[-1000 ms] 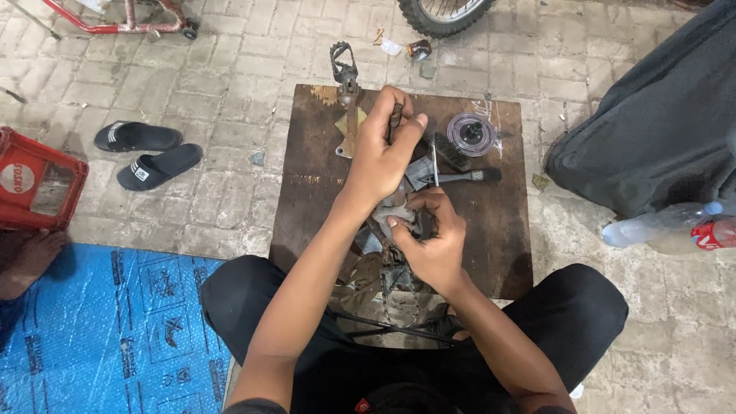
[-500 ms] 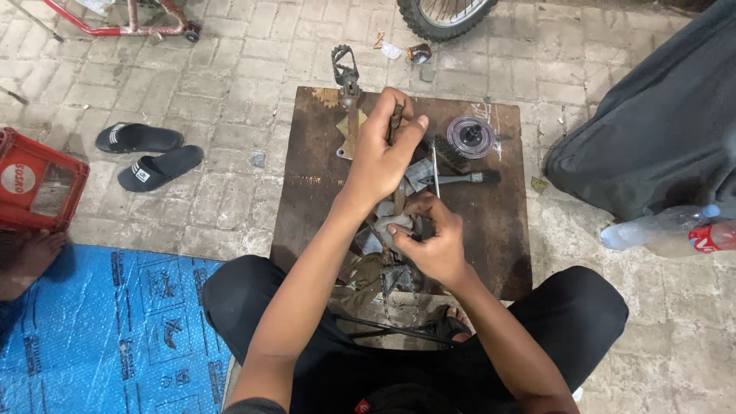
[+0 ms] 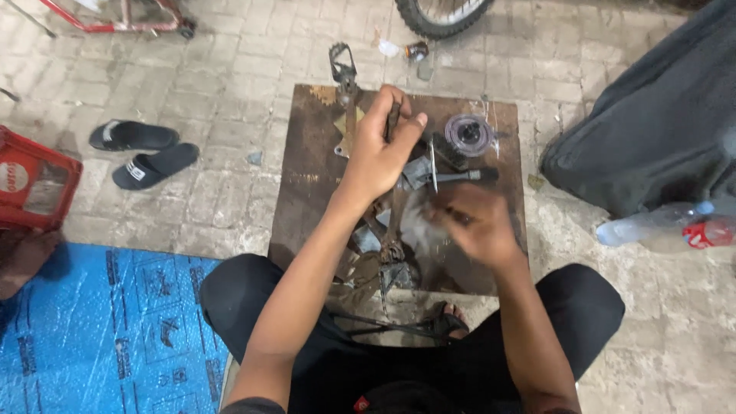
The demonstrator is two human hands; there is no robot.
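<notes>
Since the earlier frame, the right hand has come off the cluster of parts near the knees and now sits a little higher and further right over the rusty metal plate, blurred by quick motion; whether its fingers are apart or closed, and whether they hold anything, I cannot tell. Left hand stays where it was, fingers wrapped tight around the upper end of a long dark metal rod, which runs down the middle of the plate to a grimy joint near the person's lap. Just right of that fist lie a thin screwdriver, a dark bolt-like shaft and a round grey part in clear wrapping. Beyond the plate: a pedal, two black sandals, a red crate, a blue sheet, a plastic bottle and a tyre. Judged from this view, good work here calls for a steady left grip, so that the rod does not twist, and for short, controlled strokes of the right hand, kept clear of the loose pieces beside it
</notes>
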